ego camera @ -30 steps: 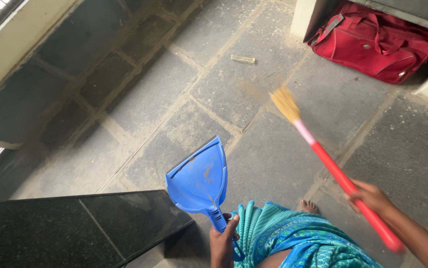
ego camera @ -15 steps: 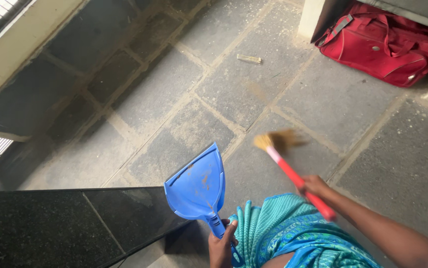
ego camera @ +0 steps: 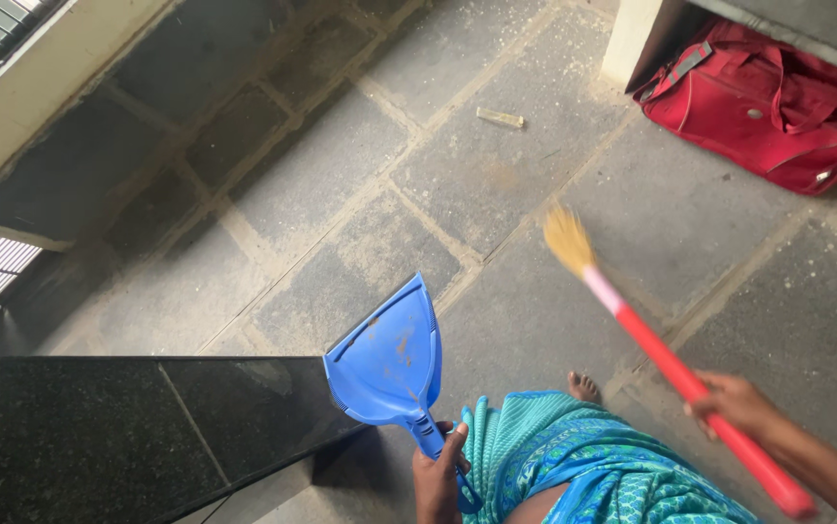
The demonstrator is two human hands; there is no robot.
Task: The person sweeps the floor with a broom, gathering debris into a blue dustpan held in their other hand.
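A blue dustpan [ego camera: 386, 359] is held by its handle in the left hand [ego camera: 437, 477], the fingers wrapped shut around the grip low in the view, at about six o'clock. The pan's long axis runs from the hand up toward twelve o'clock, leaning slightly to one o'clock, with the open lip pointed away from the body and raised off the floor. A broom [ego camera: 671, 361] with a red and pink stick is gripped in the right hand [ego camera: 740, 405], closed around the lower part of the stick at roughly four o'clock. Its long axis slants from the hand toward ten or eleven o'clock, ending in straw bristles [ego camera: 568, 239] above the grey stone floor [ego camera: 321, 184]; whether the bristles touch the floor cannot be told. The bristles lie at about two o'clock from the dustpan lip, well apart from it. A small pale scrap [ego camera: 501, 117] lies farther out on the floor, at about twelve o'clock from the bristles, nearer to the broom than to the pan. A red bag [ego camera: 777, 107] is seen at the upper right, and a dark polished counter [ego camera: 127, 427] at the lower left.
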